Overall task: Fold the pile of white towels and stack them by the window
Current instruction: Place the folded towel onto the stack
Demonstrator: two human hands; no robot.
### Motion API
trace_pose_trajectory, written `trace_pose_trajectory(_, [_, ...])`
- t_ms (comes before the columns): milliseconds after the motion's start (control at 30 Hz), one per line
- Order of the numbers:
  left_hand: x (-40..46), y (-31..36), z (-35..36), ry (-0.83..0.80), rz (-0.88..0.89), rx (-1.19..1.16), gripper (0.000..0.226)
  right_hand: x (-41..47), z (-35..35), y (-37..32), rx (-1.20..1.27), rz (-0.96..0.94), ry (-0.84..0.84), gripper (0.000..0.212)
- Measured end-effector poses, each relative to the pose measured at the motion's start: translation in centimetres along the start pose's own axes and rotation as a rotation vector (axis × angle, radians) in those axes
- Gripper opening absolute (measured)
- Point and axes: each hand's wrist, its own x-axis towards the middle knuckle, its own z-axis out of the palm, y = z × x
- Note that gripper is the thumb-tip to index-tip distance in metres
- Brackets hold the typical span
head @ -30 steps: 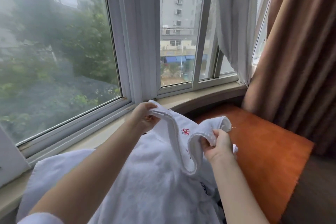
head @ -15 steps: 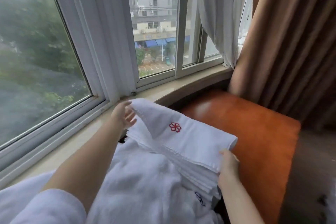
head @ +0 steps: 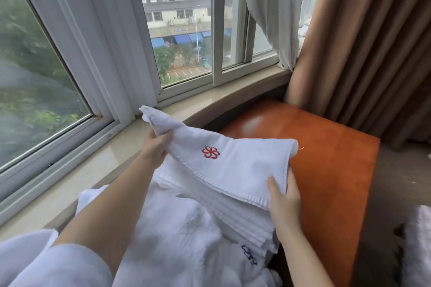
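Note:
A folded white towel (head: 238, 165) with a red flower emblem lies on top of a stack of folded white towels (head: 245, 223) beside the window sill. My left hand (head: 156, 149) grips the towel's far left corner, which sticks up above my fingers. My right hand (head: 283, 196) holds its near right edge, thumb on top and fingers underneath. Below the stack lies a heap of loose white towels (head: 182, 240), one showing a blue emblem.
A beige stone window sill (head: 210, 98) runs under the grey-framed window. An orange-brown wooden table top (head: 326, 158) sits right of the stack. Brown curtains (head: 373, 42) and a sheer white curtain (head: 268, 7) hang at the right. More white cloth (head: 417, 247) shows at the right edge.
The towel went from hanging doubled between my hands to lying flat on the stack. My left hand now grips its far corner, and my right thumb has come onto its near edge.

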Motion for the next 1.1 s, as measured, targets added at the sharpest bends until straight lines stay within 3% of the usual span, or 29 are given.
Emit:
trace_pose_trajectory(33, [0.1,-0.4,-0.2,0.032,-0.008,-0.001,0.058,-0.4,-0.3,0.4,-0.004,0.048,0.022,0.051])
trace_pose_trajectory(100, [0.3,-1.4,-0.7,0.242,-0.112,0.073,0.050,-1.3,-1.2,1.8,-0.080,0.200,0.048,0.045])
trace_pose_trajectory(200, [1.0,-2.5,-1.4,0.386,-0.314,0.149,0.074,-1.7,-2.2,2.2,-0.220,0.299,0.052,0.045])
trace_pose_trajectory(267, [1.0,-1.5,-1.0,0.436,-0.293,0.456,0.092,-1.6,-2.2,1.1,-0.301,0.274,0.044,0.053])
trace_pose_trajectory(333, [0.1,-0.1,0.0,0.458,-0.159,0.912,0.097,-1.8,-1.8,0.1,-0.456,0.219,0.073,0.067])
trace_pose_trajectory(400, [-0.7,1.0,1.4,0.372,0.080,1.333,0.082,-1.9,-0.9,-1.1,-0.653,0.096,0.180,0.081])
trace_pose_trajectory(467, [-0.6,1.0,3.0,0.060,0.253,1.531,0.058,-1.1,0.5,-1.9,-0.691,-0.105,0.190,0.077])
trace_pose_trajectory(533, [-0.5,0.3,4.6,-0.289,0.211,1.543,0.045,0.3,2.1,-2.5,-0.671,-0.231,-0.022,0.059])
trace_pose_trajectory(600, [-0.6,-0.7,5.6,-0.464,0.158,1.615,0.039,1.7,3.8,-2.5,-0.708,-0.269,-0.244,0.048])
trace_pose_trajectory(667, [-1.0,-1.6,5.8,-0.481,0.109,1.691,0.043,2.7,5.0,-2.0,-0.786,-0.279,-0.351,0.045])
trace_pose_trajectory(767, [-1.3,-2.8,5.0,-0.432,0.063,1.737,0.053,3.3,6.1,-1.5,-0.870,-0.337,-0.363,0.045])
trace_pose_trajectory(867, [-1.4,-3.4,4.4,-0.403,0.095,1.748,0.058,4.0,6.7,-1.3,-0.946,-0.379,-0.373,0.049])
trace_pose_trajectory(1000, [-2.1,-4.3,3.7,-0.405,0.119,1.745,0.060,3.3,7.0,0.1,-1.022,-0.295,-0.452,0.056])
trace_pose_trajectory(1100, [-2.8,-5.5,2.2,-0.413,0.173,1.748,0.059,0.2,7.5,1.8,-1.025,-0.313,-0.392,0.065])
